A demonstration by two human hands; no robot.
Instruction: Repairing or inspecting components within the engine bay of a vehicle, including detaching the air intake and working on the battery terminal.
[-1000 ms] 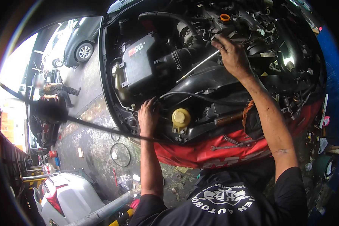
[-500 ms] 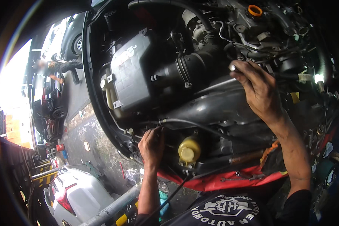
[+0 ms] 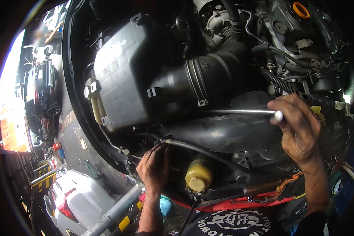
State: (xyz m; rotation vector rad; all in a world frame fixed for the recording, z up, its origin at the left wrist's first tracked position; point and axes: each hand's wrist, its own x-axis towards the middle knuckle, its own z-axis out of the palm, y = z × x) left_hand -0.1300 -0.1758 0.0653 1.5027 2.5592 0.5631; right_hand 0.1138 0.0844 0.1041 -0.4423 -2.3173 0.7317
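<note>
Over the engine bay, my right hand (image 3: 299, 131) is closed around the end of a long, shiny metal bar (image 3: 240, 111). The bar lies almost level across the picture, and its far end is lost in shadow below the ribbed intake pipe (image 3: 196, 78). At the front left, my left hand (image 3: 152, 167) has its fingers curled beside the end of a thin black hose (image 3: 200, 148). What those fingers grip is hidden. Between the hands, nearer to me, stands a yellowed fluid reservoir (image 3: 198, 175) with a round cap.
A large black air filter box (image 3: 126, 78) fills the left of the bay. Past an orange ring (image 3: 300, 10) run metal pipes and hoses. Wrenches (image 3: 259, 199) lie on a red cloth (image 3: 228, 204) along the near edge. A white vehicle (image 3: 78, 196) stands at lower left.
My right hand has swung the bar's end toward me and rightward. My left hand keeps its place by the hose. The whole view has shifted and come closer to the engine.
</note>
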